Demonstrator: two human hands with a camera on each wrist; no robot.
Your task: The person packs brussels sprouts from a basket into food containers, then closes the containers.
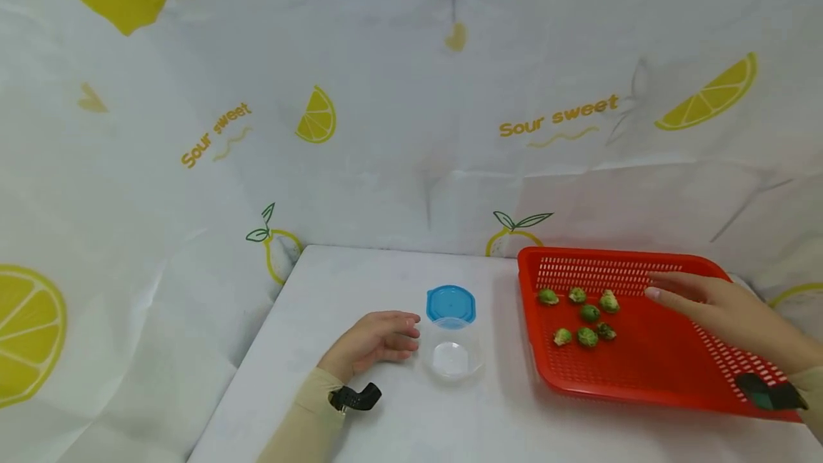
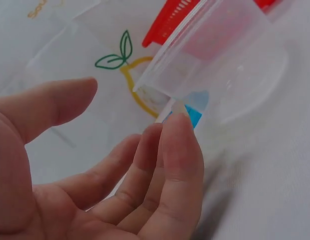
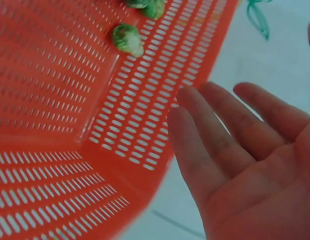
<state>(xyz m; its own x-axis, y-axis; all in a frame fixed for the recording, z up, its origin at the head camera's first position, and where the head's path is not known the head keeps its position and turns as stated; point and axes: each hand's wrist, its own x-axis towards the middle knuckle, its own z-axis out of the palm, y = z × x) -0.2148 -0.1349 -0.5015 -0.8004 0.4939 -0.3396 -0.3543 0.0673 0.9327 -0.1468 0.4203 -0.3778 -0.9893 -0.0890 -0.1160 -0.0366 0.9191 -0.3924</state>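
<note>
A clear round plastic tub stands on the white table, with a blue lid lying just behind it. My left hand is at the tub's left side, fingers loosely bent and thumb apart; in the left wrist view the fingertips come right at the tub's wall and nothing is gripped. Several Brussels sprouts lie in the left half of a red plastic basket. Over the basket's right part hovers my right hand, its fingers extended and holding nothing; a sprout shows beyond them in the right wrist view.
The slotted basket takes up the right side of the table, its raised rim standing between the tub and the sprouts. Behind the table hangs a white cloth printed with lemons. A black band circles the left wrist.
</note>
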